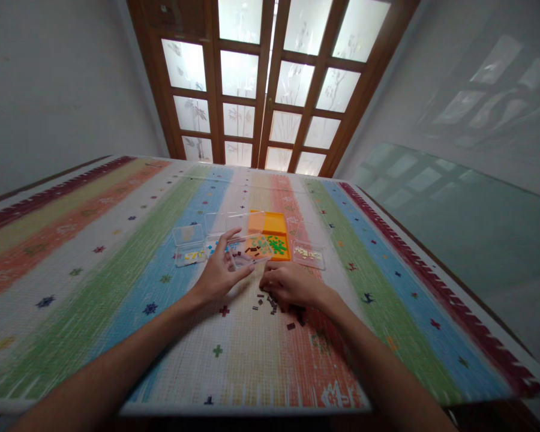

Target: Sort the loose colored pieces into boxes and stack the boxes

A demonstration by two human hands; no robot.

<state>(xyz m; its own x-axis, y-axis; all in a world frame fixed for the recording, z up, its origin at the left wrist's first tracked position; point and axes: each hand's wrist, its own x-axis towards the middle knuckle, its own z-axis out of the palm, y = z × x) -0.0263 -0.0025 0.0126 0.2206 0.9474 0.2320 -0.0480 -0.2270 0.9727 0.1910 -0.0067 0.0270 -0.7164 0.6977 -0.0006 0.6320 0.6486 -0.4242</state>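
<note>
My left hand (215,275) grips a clear plastic box (245,261) by its left side, thumb along the near edge and fingers behind. A few small brown pieces show in or through the box, and its clear lid stands raised. Just right of it, my right hand (292,283) is low over the table with its fingers curled together. Whatever those fingertips pinch is hidden. Beneath and in front of this hand, several loose small brown toy bricks (270,303) lie scattered on the cloth.
An orange box (270,222) with green pieces (278,245) stands behind the held box. To the left is an open clear box (189,256) with yellow pieces, near some blue pieces (211,247). Another clear box (309,258) with cream pieces sits right. A striped cloth (171,360) covers the table.
</note>
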